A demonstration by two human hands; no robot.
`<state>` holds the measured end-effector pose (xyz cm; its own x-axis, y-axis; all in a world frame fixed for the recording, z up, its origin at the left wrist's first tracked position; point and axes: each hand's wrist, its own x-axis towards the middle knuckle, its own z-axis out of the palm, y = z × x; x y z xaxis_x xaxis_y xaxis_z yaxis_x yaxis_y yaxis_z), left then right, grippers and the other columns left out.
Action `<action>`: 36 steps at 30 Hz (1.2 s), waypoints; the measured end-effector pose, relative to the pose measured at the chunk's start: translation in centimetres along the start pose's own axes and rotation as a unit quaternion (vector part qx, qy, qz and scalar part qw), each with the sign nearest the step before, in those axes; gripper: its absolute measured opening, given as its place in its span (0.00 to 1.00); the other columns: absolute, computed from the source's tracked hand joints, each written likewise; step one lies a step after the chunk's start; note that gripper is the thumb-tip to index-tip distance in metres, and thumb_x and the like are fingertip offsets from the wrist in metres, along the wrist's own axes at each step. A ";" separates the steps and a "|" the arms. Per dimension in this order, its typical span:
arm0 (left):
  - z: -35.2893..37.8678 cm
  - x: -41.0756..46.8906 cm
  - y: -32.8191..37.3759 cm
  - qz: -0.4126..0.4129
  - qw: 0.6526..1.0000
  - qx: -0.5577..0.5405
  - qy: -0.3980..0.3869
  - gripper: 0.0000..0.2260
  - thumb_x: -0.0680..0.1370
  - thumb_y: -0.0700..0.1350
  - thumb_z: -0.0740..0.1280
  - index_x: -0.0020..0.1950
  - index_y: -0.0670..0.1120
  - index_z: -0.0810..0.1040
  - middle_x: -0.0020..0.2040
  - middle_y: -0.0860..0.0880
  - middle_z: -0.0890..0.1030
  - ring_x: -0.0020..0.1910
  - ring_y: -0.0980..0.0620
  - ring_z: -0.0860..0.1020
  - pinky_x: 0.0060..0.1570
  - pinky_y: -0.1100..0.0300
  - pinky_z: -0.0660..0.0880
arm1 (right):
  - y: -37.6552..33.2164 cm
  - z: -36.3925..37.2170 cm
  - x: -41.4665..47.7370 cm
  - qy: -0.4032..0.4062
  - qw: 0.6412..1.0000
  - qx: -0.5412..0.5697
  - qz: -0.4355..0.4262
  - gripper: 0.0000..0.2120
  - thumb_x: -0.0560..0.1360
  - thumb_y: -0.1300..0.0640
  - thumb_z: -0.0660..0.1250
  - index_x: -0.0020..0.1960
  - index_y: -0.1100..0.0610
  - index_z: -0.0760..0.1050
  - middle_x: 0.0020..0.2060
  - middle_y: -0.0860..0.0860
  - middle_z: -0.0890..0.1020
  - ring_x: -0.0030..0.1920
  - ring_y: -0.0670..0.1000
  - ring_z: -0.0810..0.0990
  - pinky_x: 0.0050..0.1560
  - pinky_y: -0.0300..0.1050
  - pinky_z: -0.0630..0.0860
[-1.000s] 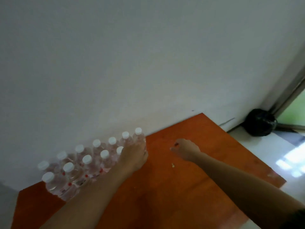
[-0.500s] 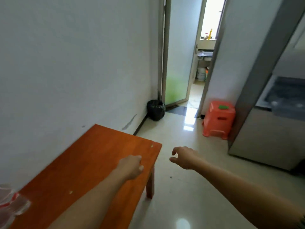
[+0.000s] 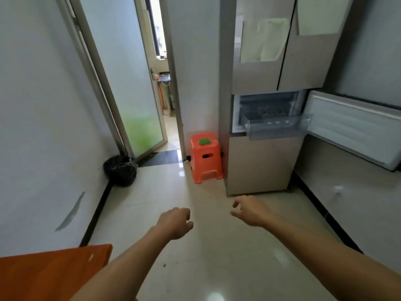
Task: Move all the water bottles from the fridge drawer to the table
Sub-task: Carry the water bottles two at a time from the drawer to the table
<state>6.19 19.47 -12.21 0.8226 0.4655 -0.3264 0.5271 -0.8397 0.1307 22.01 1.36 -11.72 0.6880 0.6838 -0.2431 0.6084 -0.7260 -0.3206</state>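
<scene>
**Both hands empty over the floor, fridge drawer open ahead**

The left hand [image 3: 176,222] reaches forward over the pale tiled floor [image 3: 206,257], its fingers loosely curled under and nothing in them. The right hand [image 3: 249,210] is just beside it, a little farther forward. Its fingers are loosely bent, with thumb and forefinger apart, and it too holds nothing.

Ahead of the right hand and above it stands the fridge [image 3: 260,166]. The fridge drawer [image 3: 275,127] is pulled out and its compartment door [image 3: 351,135] swings open to the right. Three small white spots [image 3: 278,122] show through the drawer's clear front. They are too blurred to say for sure that they are bottle caps, and no bottle bodies can be made out.

Behind the left hand and to its left, a corner of the orange-brown table [image 3: 54,272] shows against the wall, beside that forearm.

Ahead of the left hand, an orange stool [image 3: 206,161] stands against the fridge's left side with a green item [image 3: 205,141] on top. Farther left, a black bag [image 3: 120,170] sits on the floor at the foot of a frosted glass door [image 3: 130,94].
</scene>
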 end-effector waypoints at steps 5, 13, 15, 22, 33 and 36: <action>-2.6 11.3 4.4 0.070 0.998 0.002 0.003 0.14 0.78 0.56 0.61 0.59 0.49 0.74 0.56 0.48 0.78 0.52 0.48 0.77 0.50 0.55 0.75 | 5.8 -2.8 6.9 0.026 0.996 0.036 0.072 0.15 0.75 0.43 0.65 0.57 0.50 0.77 0.54 0.49 0.81 0.50 0.50 0.79 0.50 0.48 0.77; -10.3 27.6 12.1 0.186 0.982 -0.014 0.023 0.10 0.77 0.52 0.63 0.51 0.46 0.77 0.50 0.47 0.79 0.48 0.49 0.79 0.52 0.51 0.78 | 14.2 -10.8 15.9 0.102 0.972 0.120 0.174 0.14 0.75 0.44 0.66 0.54 0.52 0.78 0.51 0.49 0.82 0.49 0.51 0.80 0.46 0.44 0.74; -10.4 30.4 14.6 0.210 0.978 0.009 -0.001 0.12 0.77 0.52 0.62 0.53 0.46 0.78 0.52 0.46 0.80 0.50 0.46 0.79 0.53 0.51 0.77 | 16.7 -11.3 17.1 0.094 0.967 0.129 0.198 0.13 0.75 0.45 0.66 0.54 0.53 0.78 0.50 0.51 0.82 0.49 0.51 0.80 0.43 0.42 0.71; -10.7 41.2 24.0 0.250 0.967 0.031 -0.044 0.13 0.76 0.53 0.61 0.52 0.48 0.78 0.53 0.44 0.81 0.50 0.43 0.80 0.51 0.51 0.77 | 26.9 -14.3 23.8 0.099 0.953 0.145 0.247 0.12 0.74 0.42 0.66 0.51 0.49 0.78 0.47 0.48 0.81 0.44 0.49 0.79 0.41 0.43 0.74; -14.6 57.8 36.4 0.196 0.980 -0.035 -0.001 0.12 0.75 0.52 0.62 0.54 0.48 0.78 0.54 0.45 0.81 0.53 0.44 0.79 0.51 0.54 0.74 | 42.6 -25.0 40.7 0.136 0.955 0.167 0.206 0.10 0.74 0.43 0.67 0.49 0.49 0.78 0.46 0.47 0.82 0.45 0.49 0.80 0.49 0.46 0.78; -14.1 60.0 38.1 0.178 0.982 -0.060 -0.008 0.11 0.76 0.50 0.63 0.52 0.47 0.80 0.52 0.46 0.82 0.52 0.47 0.80 0.49 0.55 0.74 | 44.2 -26.0 43.9 0.111 0.962 0.162 0.191 0.08 0.76 0.44 0.67 0.47 0.48 0.77 0.43 0.47 0.81 0.43 0.47 0.79 0.46 0.45 0.77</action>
<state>78.64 19.34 -13.64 0.9567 0.1424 -0.2539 0.2280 -0.9090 0.3489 89.38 -2.58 -12.75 0.9262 0.3130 -0.2103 0.1635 -0.8358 -0.5240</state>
